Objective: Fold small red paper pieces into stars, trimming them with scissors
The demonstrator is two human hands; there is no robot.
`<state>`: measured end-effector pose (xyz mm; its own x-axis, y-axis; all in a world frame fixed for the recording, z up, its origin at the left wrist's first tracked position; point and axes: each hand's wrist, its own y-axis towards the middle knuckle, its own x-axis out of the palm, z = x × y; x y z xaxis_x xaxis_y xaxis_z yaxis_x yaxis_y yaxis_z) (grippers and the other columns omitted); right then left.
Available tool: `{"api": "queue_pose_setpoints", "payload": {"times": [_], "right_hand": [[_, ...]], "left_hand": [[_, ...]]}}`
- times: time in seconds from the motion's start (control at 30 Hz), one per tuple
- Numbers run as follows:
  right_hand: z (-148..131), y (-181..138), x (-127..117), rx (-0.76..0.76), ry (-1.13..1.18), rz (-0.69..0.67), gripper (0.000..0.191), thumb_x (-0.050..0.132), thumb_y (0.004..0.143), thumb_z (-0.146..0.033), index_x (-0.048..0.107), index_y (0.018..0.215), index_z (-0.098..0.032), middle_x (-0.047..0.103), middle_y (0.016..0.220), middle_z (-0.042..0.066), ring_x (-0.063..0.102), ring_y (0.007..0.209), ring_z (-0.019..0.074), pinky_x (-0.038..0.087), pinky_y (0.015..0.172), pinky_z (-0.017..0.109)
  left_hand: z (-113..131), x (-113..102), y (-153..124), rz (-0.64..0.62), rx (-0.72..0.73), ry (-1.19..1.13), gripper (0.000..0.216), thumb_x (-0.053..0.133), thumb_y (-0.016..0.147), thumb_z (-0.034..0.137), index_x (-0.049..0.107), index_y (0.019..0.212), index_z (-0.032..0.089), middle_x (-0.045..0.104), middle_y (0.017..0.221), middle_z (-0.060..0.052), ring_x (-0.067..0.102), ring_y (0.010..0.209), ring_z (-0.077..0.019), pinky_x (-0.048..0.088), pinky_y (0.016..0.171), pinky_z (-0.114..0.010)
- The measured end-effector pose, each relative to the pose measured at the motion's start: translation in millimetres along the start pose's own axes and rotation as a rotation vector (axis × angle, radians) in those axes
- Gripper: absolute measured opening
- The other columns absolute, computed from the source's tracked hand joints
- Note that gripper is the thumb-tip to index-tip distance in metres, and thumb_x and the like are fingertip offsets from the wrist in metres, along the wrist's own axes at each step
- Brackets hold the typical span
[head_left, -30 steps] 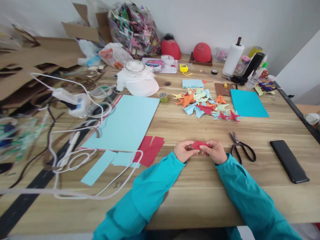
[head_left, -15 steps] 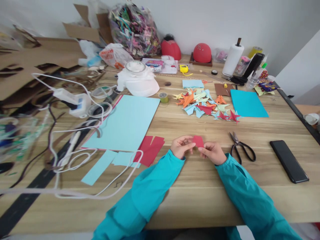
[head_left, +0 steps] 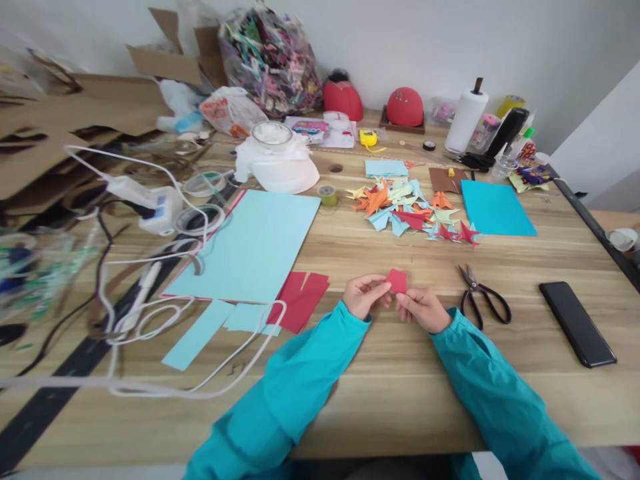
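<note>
A small red piece of paper, roughly square, is held up above the table between both hands. My left hand pinches its left edge with thumb and fingers. The thumb and fingers of my right hand are closed on its lower right corner. Several red paper strips lie left of my left hand, beside pale blue strips. Black-handled scissors rest to the right of my right hand, blades pointing away from me. Beyond the hands is a pile of folded paper cranes in several colours.
A large light blue sheet lies left, with a white cable looping over the table in front of it. A phone lies at the right. Behind are a bright blue sheet, a thread spool and a paper towel roll.
The red paper has turned slightly in my fingers and shows more of its face. My right hand has shifted a little lower along its edge. Everything else stays where it was.
</note>
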<state>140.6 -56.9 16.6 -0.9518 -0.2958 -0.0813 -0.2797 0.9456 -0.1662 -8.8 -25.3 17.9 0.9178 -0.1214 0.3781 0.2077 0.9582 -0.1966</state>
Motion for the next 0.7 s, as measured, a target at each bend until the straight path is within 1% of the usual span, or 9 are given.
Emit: {"api": "queue_pose_setpoints", "payload": {"times": [0.1,0.2,0.3,0.4,0.53,0.6,0.7], "right_hand": [[-0.3,0.9,0.2,-0.028,-0.001,0.017,0.042,0.049,0.074,-0.054,0.057,0.063,-0.015,0.054,0.047,-0.002,0.047,0.039,0.0069,0.039,0.042,0.019],[-3.2,1.4,-0.6,-0.069,-0.036,0.065,0.039,0.05,0.075,-0.051,0.054,0.059,-0.016,0.053,0.047,-0.002,0.047,0.04,0.0071,0.039,0.042,0.019],[-5.3,1.5,-1.4,-0.085,-0.085,0.097,0.039,0.05,0.076,-0.049,0.051,0.053,-0.017,0.05,0.044,-0.003,0.044,0.038,0.0068,0.036,0.04,0.019],[-4.4,1.2,-1.2,-0.082,-0.092,0.122,0.039,0.051,0.076,-0.049,0.051,0.053,-0.018,0.05,0.043,-0.003,0.043,0.037,0.007,0.035,0.039,0.019],[0.4,0.8,-0.3,-0.079,-0.089,0.073,0.037,0.053,0.075,-0.048,0.052,0.055,-0.017,0.051,0.044,-0.003,0.045,0.039,0.0073,0.036,0.041,0.019],[2.6,0.8,0.1,-0.085,-0.106,0.042,0.035,0.051,0.076,-0.047,0.054,0.059,-0.017,0.052,0.045,-0.003,0.045,0.039,0.0072,0.036,0.041,0.019],[2.9,0.7,0.3,-0.099,-0.149,0.016,0.034,0.047,0.079,-0.045,0.054,0.062,-0.017,0.053,0.048,-0.002,0.045,0.04,0.0071,0.037,0.042,0.019]], "left_hand": [[0.3,0.6,-2.4,0.012,0.047,0.088,0.031,0.074,0.052,0.034,0.06,0.068,0.012,0.059,0.044,0.001,0.053,0.036,-0.0106,0.043,0.038,-0.022],[0.7,-0.4,-3.4,-0.001,0.097,0.161,0.027,0.073,0.054,0.033,0.06,0.065,0.012,0.057,0.04,0.001,0.05,0.033,-0.0094,0.04,0.037,-0.021],[1.3,-1.0,-3.8,-0.005,0.107,0.194,0.027,0.073,0.055,0.033,0.06,0.064,0.012,0.057,0.038,0.002,0.049,0.032,-0.0093,0.039,0.036,-0.021],[1.4,-1.6,-3.5,0.005,0.113,0.205,0.027,0.072,0.055,0.035,0.06,0.063,0.012,0.056,0.037,0.002,0.047,0.03,-0.0094,0.037,0.035,-0.022],[0.8,-4.2,-1.4,0.033,0.135,0.205,0.027,0.072,0.055,0.035,0.059,0.062,0.013,0.055,0.037,0.002,0.046,0.029,-0.0092,0.035,0.034,-0.021],[0.6,-4.6,-0.7,0.038,0.138,0.193,0.028,0.072,0.054,0.036,0.058,0.062,0.013,0.054,0.037,0.002,0.047,0.03,-0.0092,0.036,0.034,-0.021],[0.8,-2.4,-1.9,-0.003,0.095,0.2,0.032,0.073,0.052,0.036,0.058,0.068,0.012,0.054,0.039,0.003,0.046,0.032,-0.0087,0.035,0.034,-0.02]]}}
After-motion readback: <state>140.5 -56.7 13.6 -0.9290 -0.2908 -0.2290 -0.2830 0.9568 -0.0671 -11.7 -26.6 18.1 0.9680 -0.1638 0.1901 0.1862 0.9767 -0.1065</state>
